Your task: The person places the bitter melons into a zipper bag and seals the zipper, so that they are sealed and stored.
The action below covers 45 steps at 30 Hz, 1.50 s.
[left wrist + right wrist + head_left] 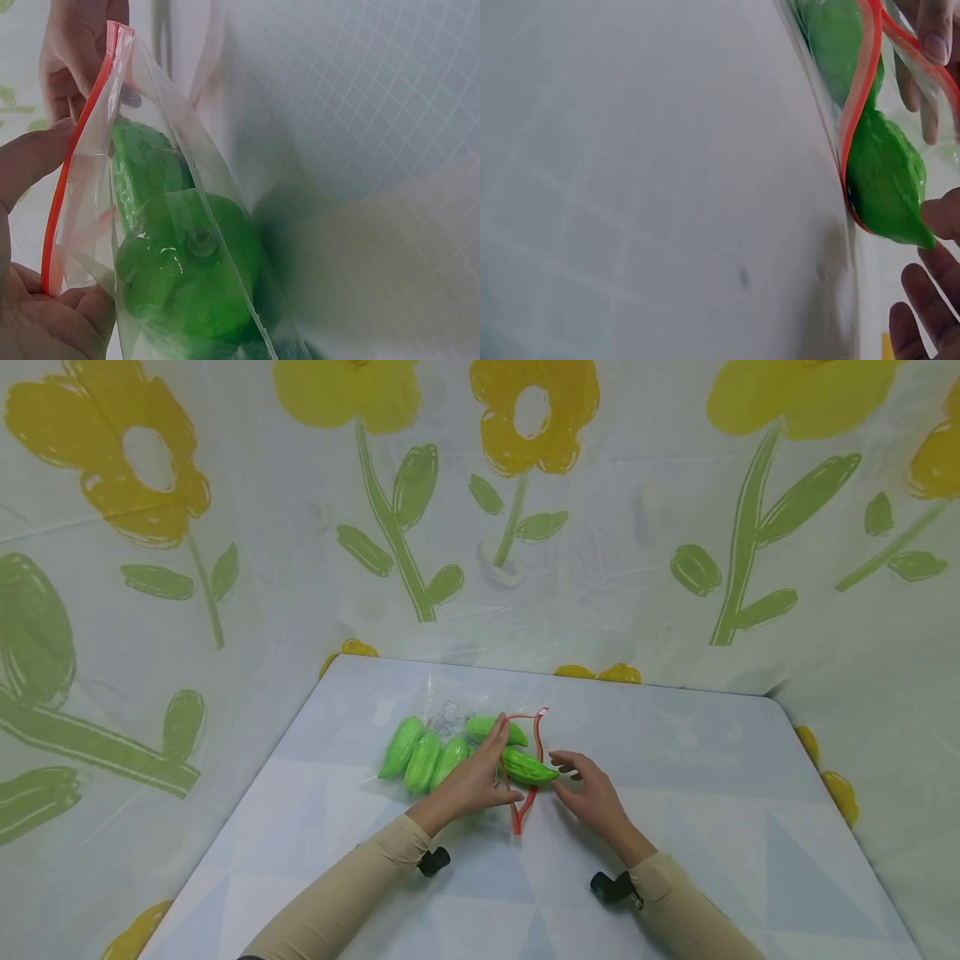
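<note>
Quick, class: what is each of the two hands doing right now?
Left hand: holds the bag's red rim open.
Right hand: fingertips on the green vegetable at the opening; a grip cannot be told.

Green toy gourds (422, 761): five, one of them (529, 767) between the fingers (567, 766) of both hands
Clear bags (448, 720): one, red-rimmed
Hands (471, 782): two
Counter (697, 827): one

Both hands at bag (480, 752) of green gourds (423, 758)

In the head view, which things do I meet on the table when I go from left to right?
Three green toy vegetables in the clear bag → left hand → red zip edge of the bag → right hand.
</note>
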Each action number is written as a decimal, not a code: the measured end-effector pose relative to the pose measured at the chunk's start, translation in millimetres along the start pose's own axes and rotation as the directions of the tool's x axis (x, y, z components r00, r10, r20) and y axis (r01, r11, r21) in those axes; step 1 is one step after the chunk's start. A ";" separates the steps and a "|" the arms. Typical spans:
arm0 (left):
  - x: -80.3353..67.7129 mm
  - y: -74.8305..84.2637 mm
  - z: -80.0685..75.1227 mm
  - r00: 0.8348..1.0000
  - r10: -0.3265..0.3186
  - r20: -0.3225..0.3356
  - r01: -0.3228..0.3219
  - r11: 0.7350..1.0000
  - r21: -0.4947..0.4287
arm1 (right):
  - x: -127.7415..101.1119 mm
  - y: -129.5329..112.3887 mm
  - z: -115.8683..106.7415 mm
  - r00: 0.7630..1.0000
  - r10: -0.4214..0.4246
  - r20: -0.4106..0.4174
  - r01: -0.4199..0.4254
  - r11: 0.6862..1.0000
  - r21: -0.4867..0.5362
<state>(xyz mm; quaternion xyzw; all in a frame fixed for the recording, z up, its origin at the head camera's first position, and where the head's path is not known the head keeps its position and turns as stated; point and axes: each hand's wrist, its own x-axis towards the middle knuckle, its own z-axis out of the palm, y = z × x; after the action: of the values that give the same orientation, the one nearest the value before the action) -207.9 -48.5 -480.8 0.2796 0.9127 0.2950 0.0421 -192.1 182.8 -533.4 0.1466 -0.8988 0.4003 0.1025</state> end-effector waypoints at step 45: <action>-0.5 -1.4 -2.7 1.000 -0.003 -0.014 0.003 1.000 0.008 | 0.5 -10.4 14.5 0.992 -0.097 0.084 0.084 0.986 0.145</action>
<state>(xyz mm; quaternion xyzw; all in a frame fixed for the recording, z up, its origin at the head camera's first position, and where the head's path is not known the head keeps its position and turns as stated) -208.8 -51.2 -479.4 0.2763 0.9145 0.2933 0.0350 -189.9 165.2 -535.6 0.2124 -0.8644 0.4506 0.0689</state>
